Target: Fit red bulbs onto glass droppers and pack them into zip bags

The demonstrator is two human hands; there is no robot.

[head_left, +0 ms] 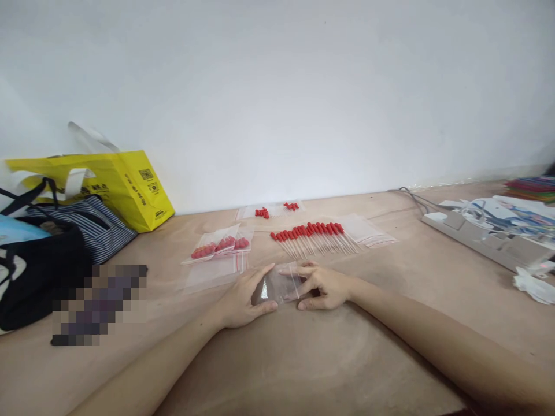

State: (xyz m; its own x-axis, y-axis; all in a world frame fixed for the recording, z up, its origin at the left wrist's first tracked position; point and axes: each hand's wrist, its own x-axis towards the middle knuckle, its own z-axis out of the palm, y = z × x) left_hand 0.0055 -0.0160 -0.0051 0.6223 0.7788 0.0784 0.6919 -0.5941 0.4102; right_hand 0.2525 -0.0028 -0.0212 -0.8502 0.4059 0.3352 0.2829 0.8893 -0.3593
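Observation:
A small clear zip bag (277,287) lies between my two hands on the table. My left hand (245,299) curves around its left end, thumb in front and fingers behind. At the bag's right end, by the seal strip, my right hand (323,287) has its fingers and thumb closed on the plastic. Just beyond, a row of thin pale sticks with red heads (310,237) lies fanned out. To their left, several filled zip bags (223,245) with red heads inside overlap, with flat zip bags (208,273) in front of them.
More red-headed pieces (262,213) lie on plastic bags near the wall. Another flat zip bag (368,231) is right of the sticks. A yellow bag (151,196), striped pouch (104,222) and black bag (39,277) stand left; a pixelated item (102,303) lies nearby. A power strip (485,237) is right.

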